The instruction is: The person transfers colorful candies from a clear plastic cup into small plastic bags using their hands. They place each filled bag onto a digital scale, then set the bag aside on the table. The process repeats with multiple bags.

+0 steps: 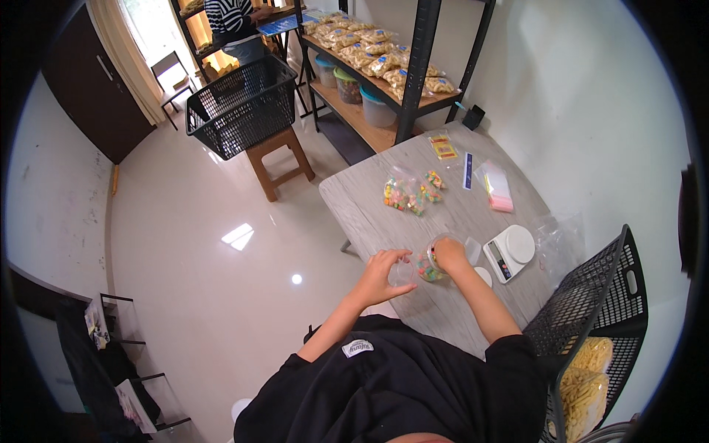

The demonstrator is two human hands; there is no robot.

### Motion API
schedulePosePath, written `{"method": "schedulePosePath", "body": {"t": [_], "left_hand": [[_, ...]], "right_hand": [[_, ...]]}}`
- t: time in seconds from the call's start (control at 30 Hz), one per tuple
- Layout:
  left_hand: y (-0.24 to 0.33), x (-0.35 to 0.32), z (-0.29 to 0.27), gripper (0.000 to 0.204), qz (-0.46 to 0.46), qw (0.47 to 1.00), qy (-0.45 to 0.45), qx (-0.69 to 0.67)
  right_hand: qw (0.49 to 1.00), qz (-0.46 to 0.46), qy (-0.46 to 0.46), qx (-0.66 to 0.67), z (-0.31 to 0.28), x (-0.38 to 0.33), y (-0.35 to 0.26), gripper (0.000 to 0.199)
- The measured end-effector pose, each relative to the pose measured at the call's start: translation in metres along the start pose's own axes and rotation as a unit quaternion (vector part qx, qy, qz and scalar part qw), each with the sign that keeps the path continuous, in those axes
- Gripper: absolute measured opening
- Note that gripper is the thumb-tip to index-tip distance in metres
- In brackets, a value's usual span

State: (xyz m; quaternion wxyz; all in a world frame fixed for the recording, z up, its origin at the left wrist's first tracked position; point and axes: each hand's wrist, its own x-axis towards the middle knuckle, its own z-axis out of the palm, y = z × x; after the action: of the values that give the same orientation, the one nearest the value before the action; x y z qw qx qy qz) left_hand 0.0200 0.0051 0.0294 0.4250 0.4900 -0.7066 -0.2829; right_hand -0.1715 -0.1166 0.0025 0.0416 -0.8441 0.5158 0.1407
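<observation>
One clear jar (423,260) of colourful pieces (430,274) sits on the worktop (369,193), and from my distant seat I see the right hand (449,253) inside it, its fingers too hidden for me to tell their state. The left hand (382,276) curves its fingers around a clear cup (401,274) nearby. Small bags (395,196) hold similar pieces; a black basket (622,314) holds yellow snack bags (586,393).

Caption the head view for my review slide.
Right hand in a clear jar of colourful pieces, left hand holding a small clear container, white scale nearby.
</observation>
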Motion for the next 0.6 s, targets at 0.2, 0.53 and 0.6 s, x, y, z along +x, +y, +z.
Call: {"method": "schedulePosePath", "body": {"t": [0.2, 0.53, 0.6], "left_hand": [[-0.003, 0.004, 0.003, 0.064, 0.0, 1.0, 0.006, -0.002], [0.008, 0.009, 0.002, 0.064, -0.002, 1.0, -0.005, 0.005], [0.006, 0.005, 0.006, 0.063, 0.005, 1.0, 0.01, 0.003]], "right_hand": [[1.0, -0.014, 0.01, 0.01, -0.003, -0.001, 0.0, 0.016], [1.0, -0.027, -0.001, 0.006, -0.002, -0.001, 0.001, 0.022], [0.999, -0.026, -0.015, 0.016, 0.004, 0.001, 0.002, 0.024]]}}
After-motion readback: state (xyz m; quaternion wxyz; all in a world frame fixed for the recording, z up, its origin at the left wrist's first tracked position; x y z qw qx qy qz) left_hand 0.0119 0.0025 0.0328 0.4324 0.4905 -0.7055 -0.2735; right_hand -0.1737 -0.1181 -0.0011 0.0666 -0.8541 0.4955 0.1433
